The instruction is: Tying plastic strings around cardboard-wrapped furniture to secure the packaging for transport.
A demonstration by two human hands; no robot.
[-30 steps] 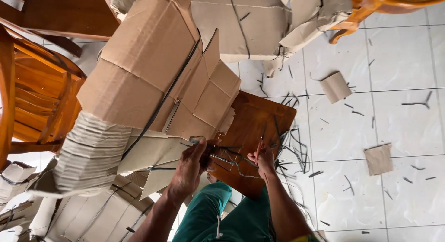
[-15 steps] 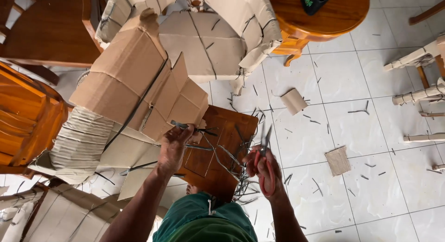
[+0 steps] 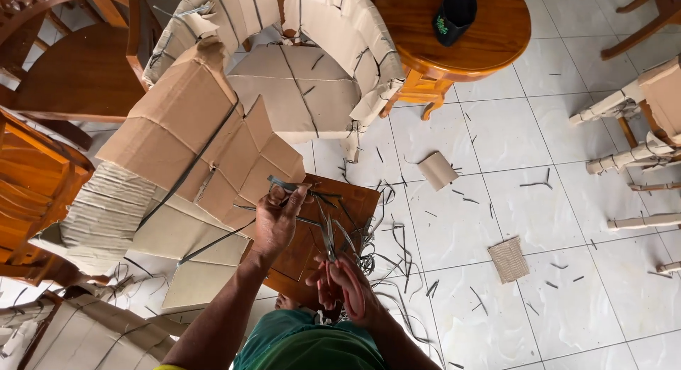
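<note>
White tiled floor [image 3: 496, 228], littered with dark strap offcuts and cardboard scraps; cardboard-wrapped furniture [image 3: 213, 136] far left, round wooden tabletop [image 3: 489, 36] far right. Left hand [image 3: 278, 217]: fingers closed on a loop of dark plastic strapping [image 3: 298, 188], raised above the brown wooden panel [image 3: 319, 235] near centre. Right hand [image 3: 340, 285]: fingers wrapped round the handles of scissors [image 3: 330, 239], blades pointing far, just beside the held strap. Step in hand, as judged: cutting strapping to length or free of the bundle. Next move likely calls for keeping the strap taut and guiding it between the blades, clear of the left fingers.
</note>
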